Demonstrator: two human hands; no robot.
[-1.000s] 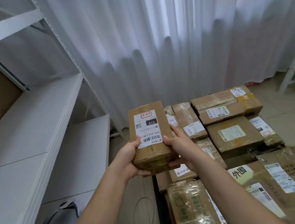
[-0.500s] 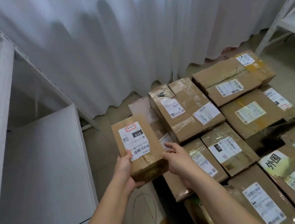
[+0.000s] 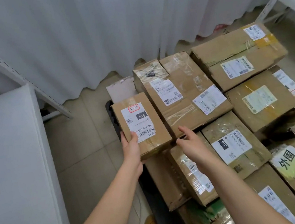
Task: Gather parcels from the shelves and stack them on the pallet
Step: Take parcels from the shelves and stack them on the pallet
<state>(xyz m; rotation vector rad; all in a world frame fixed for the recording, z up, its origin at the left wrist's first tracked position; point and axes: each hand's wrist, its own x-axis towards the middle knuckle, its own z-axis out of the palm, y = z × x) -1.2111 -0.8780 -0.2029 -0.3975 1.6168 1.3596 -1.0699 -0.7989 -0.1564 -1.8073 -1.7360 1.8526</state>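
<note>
In the head view, the person is putting a small parcel point(image 3: 141, 125) down with the other boxes on the pallet point(image 3: 112, 112). This looks like the setting-down step. The parcel sits a bit left of the middle of the frame, at the left edge of the pile. Its right side is just beside a big taped box point(image 3: 183, 93). I cannot tell if its bottom is resting on something yet.

The left hand point(image 3: 131, 146) holds the near left corner of the parcel. The thumb lies on top by the white label and the fingers curl under. The left arm comes up from the bottom middle of the frame.

The right hand point(image 3: 192, 141) is off the parcel. It is spread and holds nothing, with the fingers straight and pointing up the frame. It floats just right of the parcel's near end, over a lower box point(image 3: 237, 145). The right arm comes in from the bottom right.

Next, I think the parcel needs to be let down flat and snug against the big box, and then the left hand can let go
</note>
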